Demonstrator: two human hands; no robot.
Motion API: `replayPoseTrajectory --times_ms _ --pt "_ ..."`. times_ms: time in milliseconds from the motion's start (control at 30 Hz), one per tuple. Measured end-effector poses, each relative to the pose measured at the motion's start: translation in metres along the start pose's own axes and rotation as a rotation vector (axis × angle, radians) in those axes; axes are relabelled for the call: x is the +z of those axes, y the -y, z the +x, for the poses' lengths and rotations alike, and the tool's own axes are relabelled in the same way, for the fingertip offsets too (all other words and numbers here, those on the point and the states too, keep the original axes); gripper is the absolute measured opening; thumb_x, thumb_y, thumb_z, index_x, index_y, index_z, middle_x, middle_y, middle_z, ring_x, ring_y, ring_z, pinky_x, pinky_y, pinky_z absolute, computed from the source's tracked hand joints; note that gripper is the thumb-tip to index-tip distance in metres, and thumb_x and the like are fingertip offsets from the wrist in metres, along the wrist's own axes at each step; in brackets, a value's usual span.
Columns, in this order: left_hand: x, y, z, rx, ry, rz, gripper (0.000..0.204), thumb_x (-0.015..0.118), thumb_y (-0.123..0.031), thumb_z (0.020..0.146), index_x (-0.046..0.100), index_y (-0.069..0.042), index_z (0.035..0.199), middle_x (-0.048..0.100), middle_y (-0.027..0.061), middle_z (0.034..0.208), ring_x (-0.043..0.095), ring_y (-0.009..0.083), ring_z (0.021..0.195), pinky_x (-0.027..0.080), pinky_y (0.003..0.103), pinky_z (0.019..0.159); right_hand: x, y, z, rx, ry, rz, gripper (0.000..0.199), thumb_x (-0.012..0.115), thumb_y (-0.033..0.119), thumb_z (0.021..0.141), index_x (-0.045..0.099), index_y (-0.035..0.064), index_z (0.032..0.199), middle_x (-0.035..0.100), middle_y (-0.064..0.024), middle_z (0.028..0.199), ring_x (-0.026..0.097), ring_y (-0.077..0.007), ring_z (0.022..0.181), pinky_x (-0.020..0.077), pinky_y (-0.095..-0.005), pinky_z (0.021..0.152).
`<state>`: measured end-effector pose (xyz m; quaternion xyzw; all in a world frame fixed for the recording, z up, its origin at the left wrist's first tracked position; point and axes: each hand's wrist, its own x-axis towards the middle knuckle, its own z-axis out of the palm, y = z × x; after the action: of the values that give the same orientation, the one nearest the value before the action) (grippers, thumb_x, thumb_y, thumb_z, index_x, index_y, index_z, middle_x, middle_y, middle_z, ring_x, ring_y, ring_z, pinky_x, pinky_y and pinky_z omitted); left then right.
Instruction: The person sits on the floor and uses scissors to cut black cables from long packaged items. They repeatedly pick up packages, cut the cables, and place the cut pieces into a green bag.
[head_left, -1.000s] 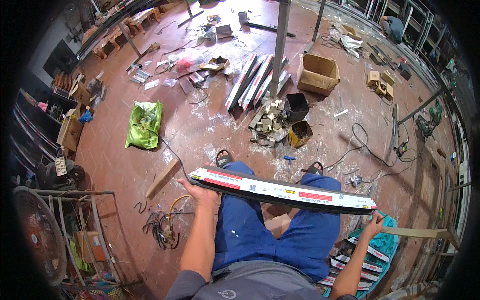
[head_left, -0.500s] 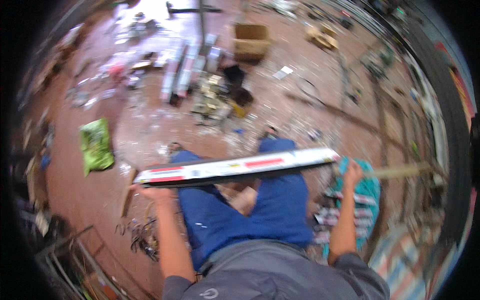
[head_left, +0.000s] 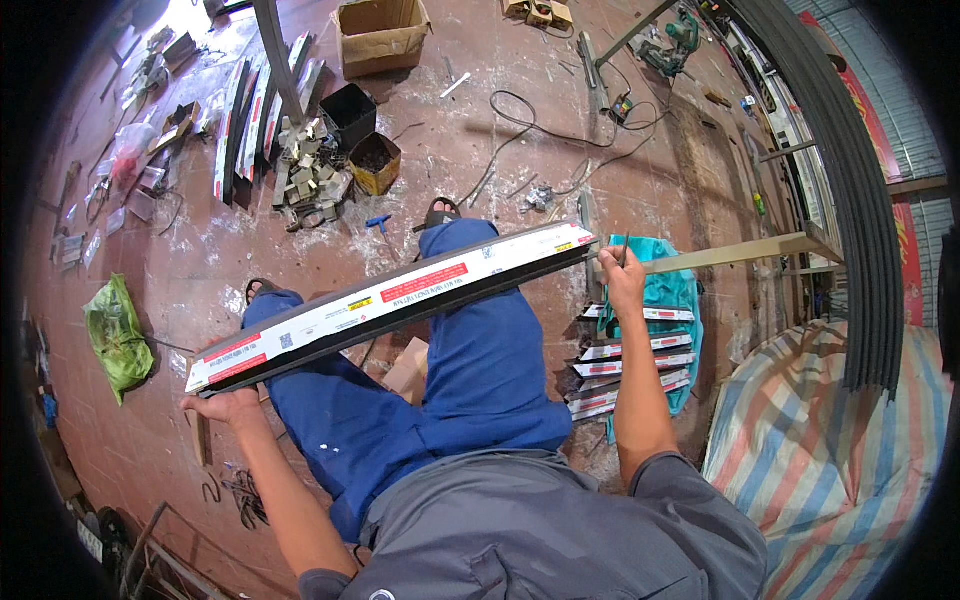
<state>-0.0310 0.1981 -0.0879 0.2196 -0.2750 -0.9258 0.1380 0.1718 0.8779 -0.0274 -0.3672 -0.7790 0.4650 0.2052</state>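
Note:
A long dark metal profile (head_left: 400, 295) with white and red labelled film on its face lies slantwise across my thighs, its right end farther away. My left hand (head_left: 222, 405) is closed under the profile's left end, thumb outward. My right hand (head_left: 622, 285) is closed at the other end, with a thin dark tool (head_left: 626, 250) sticking up from its fingers; the tool's kind is unclear. Whether this hand also grips the profile's end cannot be made out. Beyond my right forearm, several shorter labelled profiles (head_left: 640, 368) lie on a teal cloth (head_left: 685, 285).
Metal blocks (head_left: 310, 180), a black bin (head_left: 350, 115), a cut-open can (head_left: 375, 165) and a cardboard box (head_left: 380, 45) stand ahead. A blue-handled tool (head_left: 378, 222) and a green bag (head_left: 118, 335) lie on the floor. Dark profiles (head_left: 860, 230) overhang a striped sheet (head_left: 800, 430) at right.
The profile has tilted: its left end is nearer to me and its right end farther off. Both hands have moved with it, and the whole view has shifted.

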Motion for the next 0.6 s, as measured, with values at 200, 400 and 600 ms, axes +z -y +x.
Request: replayPoseTrajectory --times_ms 200,400,600 --pt "-0.011 -0.007 0.004 -0.034 0.029 -0.038 0.119 0.069 -0.091 0.067 0.056 0.0 0.142 0.059 0.0259 0.143 0.054 0.0451 0.137 0.038 0.068 0.12 0.003 0.01 0.008 0.005 -0.024 -0.037 0.017 0.067 0.021 0.102 0.068 0.0042 0.097 0.063 0.001 0.074 0.055 -0.0078 0.058 0.0437 -0.0259 0.053" --pt "-0.013 -0.004 0.006 -0.027 0.025 -0.042 0.119 0.067 -0.092 0.068 0.056 0.0 0.142 0.06 0.0251 0.143 0.054 0.0453 0.137 0.038 0.068 0.119 0.006 0.007 0.004 0.178 -0.034 0.338 0.018 0.071 0.022 0.101 0.068 0.0041 0.1 0.071 -0.0036 0.083 0.055 -0.0085 0.055 0.0427 -0.025 0.05" --pt "-0.016 -0.007 0.005 -0.064 0.125 -0.018 0.119 0.069 -0.092 0.066 0.057 0.001 0.14 0.061 0.0254 0.142 0.056 0.045 0.135 0.041 0.068 0.117 0.01 0.001 0.002 0.282 -0.032 0.448 0.018 0.074 0.024 0.099 0.068 0.0064 0.099 0.072 -0.0042 0.085 0.055 -0.0095 0.054 0.0388 -0.0246 0.047"
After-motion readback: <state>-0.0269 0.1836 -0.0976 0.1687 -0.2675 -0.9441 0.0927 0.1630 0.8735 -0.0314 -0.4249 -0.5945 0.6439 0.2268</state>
